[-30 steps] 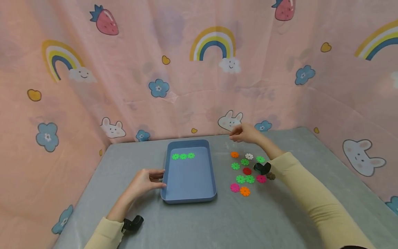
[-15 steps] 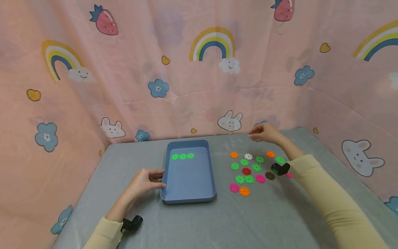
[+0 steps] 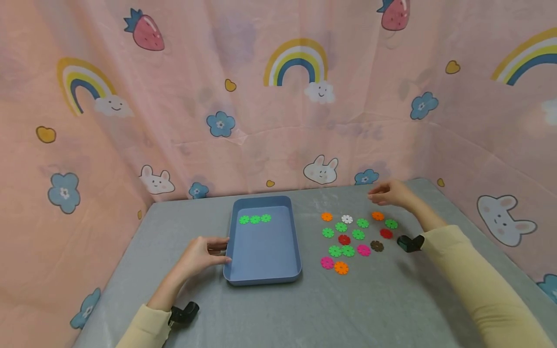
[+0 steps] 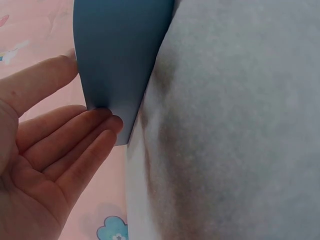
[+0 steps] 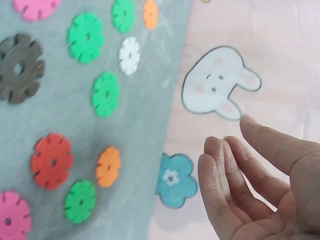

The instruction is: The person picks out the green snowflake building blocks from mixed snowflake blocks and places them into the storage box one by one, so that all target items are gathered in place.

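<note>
Right hand (image 3: 391,193) hovers with relaxed, empty fingers above the far edge of the scattered flower discs (image 3: 358,235), nearest an orange one (image 3: 377,215). My left hand (image 3: 201,253) rests open, fingertips touching the blue tray's (image 3: 261,278) left wall. I count three green discs (image 3: 255,219) in a row inside the tray and fourteen loose on the grey table (image 3: 304,309): five green, three orange, two red, two pink, one white, one brown.

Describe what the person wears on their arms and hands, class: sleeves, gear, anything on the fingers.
Both arms wear pale yellow long sleeves. A small black device sits at each cuff: left wrist camera, right wrist camera. The left hand and right hand are bare, without gloves; no rings are discernible.
</note>
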`<state>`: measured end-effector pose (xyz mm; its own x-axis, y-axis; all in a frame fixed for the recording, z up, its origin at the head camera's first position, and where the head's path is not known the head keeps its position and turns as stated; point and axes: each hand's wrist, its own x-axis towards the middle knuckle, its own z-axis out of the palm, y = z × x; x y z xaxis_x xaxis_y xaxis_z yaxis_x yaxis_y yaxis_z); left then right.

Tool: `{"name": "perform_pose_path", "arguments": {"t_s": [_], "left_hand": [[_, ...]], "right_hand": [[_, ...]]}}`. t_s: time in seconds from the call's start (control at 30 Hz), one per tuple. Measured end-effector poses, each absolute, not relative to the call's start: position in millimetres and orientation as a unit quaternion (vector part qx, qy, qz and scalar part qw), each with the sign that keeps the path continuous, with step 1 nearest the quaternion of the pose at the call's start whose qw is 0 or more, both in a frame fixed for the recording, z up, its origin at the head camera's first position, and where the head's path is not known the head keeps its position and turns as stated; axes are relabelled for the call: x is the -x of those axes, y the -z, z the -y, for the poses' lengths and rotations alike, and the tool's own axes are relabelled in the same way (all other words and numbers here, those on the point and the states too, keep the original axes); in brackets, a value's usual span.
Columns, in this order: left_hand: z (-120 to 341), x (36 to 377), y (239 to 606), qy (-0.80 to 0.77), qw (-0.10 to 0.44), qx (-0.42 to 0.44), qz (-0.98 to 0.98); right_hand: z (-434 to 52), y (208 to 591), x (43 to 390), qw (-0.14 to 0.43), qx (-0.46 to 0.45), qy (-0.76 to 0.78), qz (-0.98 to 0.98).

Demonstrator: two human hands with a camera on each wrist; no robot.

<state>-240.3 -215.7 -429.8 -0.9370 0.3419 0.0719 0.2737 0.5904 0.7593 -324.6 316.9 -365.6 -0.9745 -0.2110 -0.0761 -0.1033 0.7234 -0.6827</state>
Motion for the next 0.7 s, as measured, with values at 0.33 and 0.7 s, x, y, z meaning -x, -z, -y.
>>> {"name": "perform_pose_path", "arguments": {"t_s": [0.33, 0.7], "left_hand": [[215.2, 239.8, 430.0, -0.414, 0.038, -0.170, -0.893], [216.3, 240.0, 429.8, -0.420, 0.038, -0.179, -0.889]], "right_hand": [[-338.3, 384.4, 310.4, 0.071, 0.079, 0.358, -0.928], [-357.2, 402.4, 301.9, 0.068, 0.052, 0.338, -0.937]]}}
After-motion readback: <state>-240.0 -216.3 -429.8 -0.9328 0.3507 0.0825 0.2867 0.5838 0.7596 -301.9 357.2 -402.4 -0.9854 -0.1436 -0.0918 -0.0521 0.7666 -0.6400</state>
